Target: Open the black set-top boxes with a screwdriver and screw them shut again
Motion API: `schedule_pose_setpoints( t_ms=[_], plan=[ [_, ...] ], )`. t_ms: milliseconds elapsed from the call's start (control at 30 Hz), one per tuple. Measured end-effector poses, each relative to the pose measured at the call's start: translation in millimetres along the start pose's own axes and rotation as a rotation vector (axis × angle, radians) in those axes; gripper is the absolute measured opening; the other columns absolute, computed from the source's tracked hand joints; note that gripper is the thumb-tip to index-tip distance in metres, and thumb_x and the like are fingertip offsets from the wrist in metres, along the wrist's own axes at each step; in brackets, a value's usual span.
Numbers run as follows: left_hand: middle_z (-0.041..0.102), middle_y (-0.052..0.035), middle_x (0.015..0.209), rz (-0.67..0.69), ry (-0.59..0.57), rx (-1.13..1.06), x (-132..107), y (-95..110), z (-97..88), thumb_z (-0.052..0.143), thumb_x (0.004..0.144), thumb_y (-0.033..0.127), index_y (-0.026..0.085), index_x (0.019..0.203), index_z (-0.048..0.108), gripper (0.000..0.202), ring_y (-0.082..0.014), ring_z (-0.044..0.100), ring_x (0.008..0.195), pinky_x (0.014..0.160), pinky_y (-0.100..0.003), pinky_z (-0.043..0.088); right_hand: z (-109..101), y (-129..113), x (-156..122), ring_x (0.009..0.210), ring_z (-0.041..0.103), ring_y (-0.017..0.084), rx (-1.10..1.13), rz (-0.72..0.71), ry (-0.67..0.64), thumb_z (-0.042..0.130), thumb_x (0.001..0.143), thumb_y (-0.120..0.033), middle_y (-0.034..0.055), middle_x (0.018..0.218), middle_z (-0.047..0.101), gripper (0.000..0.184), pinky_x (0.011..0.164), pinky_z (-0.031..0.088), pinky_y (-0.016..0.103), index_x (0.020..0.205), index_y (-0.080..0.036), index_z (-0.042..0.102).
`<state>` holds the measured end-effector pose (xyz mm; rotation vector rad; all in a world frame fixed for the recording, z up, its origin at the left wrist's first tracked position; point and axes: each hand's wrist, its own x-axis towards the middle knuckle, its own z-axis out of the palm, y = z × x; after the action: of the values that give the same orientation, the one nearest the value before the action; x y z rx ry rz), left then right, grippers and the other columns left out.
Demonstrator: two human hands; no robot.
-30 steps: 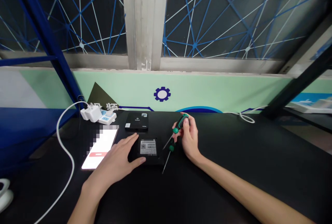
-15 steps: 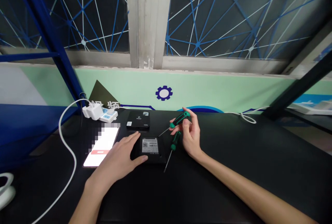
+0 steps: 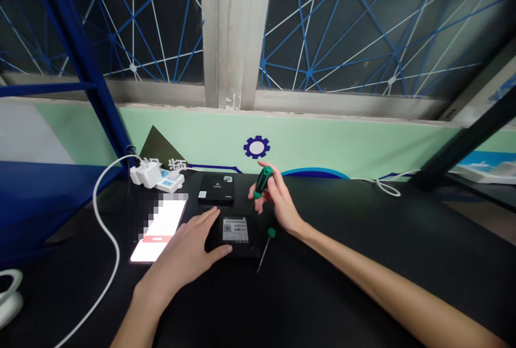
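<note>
A small black box with a white label (image 3: pixel 235 231) lies on the black table (image 3: pixel 322 283). My left hand (image 3: pixel 183 254) rests flat against its left side, fingers stretched out, thumb at its front edge. My right hand (image 3: pixel 278 203) is closed round a green-and-black screwdriver (image 3: pixel 262 182), held nearly upright just above the box's far right corner. A second green-handled screwdriver (image 3: pixel 266 246) lies on the table right of the box, partly under my right hand.
A lit phone (image 3: pixel 159 230) lies left of my left hand. Behind the box sits another black box (image 3: pixel 216 195). A white charger and power strip (image 3: pixel 155 178) stand at the back left with a white cable (image 3: pixel 105 235) looping forward. A blue post (image 3: pixel 80 58) rises at left.
My right hand swung the held screwdriver from lying sideways to nearly upright and moved left over the labelled box. The left hand stayed in place.
</note>
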<state>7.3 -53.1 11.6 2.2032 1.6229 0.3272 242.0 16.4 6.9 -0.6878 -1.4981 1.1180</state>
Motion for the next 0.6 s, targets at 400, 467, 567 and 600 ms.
schedule_pose_setpoints(
  t_ms=[400,467,567,600],
  plan=[
    [0.037,-0.0051,0.159,-0.006,-0.008,-0.017,-0.7,-0.1,0.6,0.056,0.087,0.060,0.026,0.155,0.033,0.079,-0.0326,0.036,0.144,0.114,-0.050,0.036,4.8,11.4,-8.9,0.061,0.061,0.013,-0.127,0.032,-0.014,0.064,0.089,-0.051,0.0003,0.076,0.063,0.037,0.059,0.056,0.027,0.107,-0.019,0.063],
    [0.037,-0.0048,0.159,-0.004,0.002,-0.021,-0.7,-0.4,1.2,0.056,0.087,0.061,0.027,0.154,0.034,0.079,-0.0331,0.036,0.144,0.113,-0.050,0.037,5.8,11.6,-9.4,0.062,0.065,0.016,-0.167,0.071,0.031,0.074,0.082,-0.047,0.0008,0.073,0.067,0.037,0.058,0.057,0.028,0.103,-0.019,0.064],
    [0.039,-0.0052,0.158,0.004,0.022,-0.018,-0.5,-0.7,1.8,0.057,0.086,0.060,0.028,0.153,0.036,0.077,-0.0337,0.038,0.143,0.112,-0.050,0.037,7.6,10.3,-12.0,0.060,0.067,0.017,-0.194,0.128,0.080,0.080,0.076,-0.045,0.0020,0.068,0.070,0.033,0.057,0.056,0.028,0.084,-0.018,0.061],
    [0.039,-0.0055,0.158,0.005,0.022,-0.014,-0.4,-0.8,1.7,0.057,0.086,0.059,0.028,0.153,0.036,0.077,-0.0337,0.038,0.143,0.112,-0.050,0.037,7.8,9.9,-13.1,0.058,0.066,0.017,-0.205,0.131,0.100,0.081,0.075,-0.045,0.0018,0.066,0.069,0.035,0.055,0.055,0.028,0.076,-0.018,0.059]
  ],
)
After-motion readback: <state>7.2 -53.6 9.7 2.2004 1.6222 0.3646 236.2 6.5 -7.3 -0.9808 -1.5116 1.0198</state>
